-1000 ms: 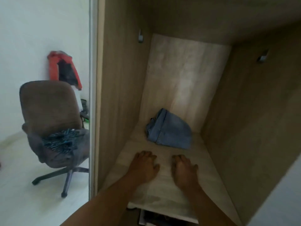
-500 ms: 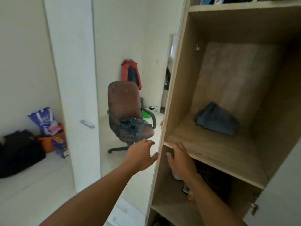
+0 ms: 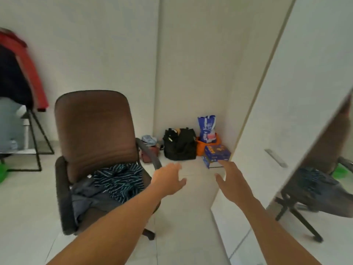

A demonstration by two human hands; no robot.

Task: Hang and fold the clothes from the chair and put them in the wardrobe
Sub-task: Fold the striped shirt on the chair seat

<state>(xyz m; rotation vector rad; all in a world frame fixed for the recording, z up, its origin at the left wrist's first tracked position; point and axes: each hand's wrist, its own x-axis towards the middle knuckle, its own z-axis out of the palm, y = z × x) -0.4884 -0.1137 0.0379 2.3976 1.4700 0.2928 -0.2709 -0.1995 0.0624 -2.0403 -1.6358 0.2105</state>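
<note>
We see the clothes (image 3: 118, 181) heaped on the chair (image 3: 93, 127) seat, a striped piece over a dark one. Right of it, our left hand (image 3: 169, 180) and right hand (image 3: 232, 181) hover above the floor (image 3: 191, 217), fingers spread, holding nothing.

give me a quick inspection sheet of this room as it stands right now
surface: pale tiled floor; a brown office chair stands on it
job's things: striped garment and dark grey garment heaped unfolded on the chair seat
clutter: black bag, blue packet and blue box in the corner
grippers: left hand and right hand both open, holding nothing
cables: nothing seen
surroundings: red jacket on a stand at left; mirrored door at right reflects the chair
</note>
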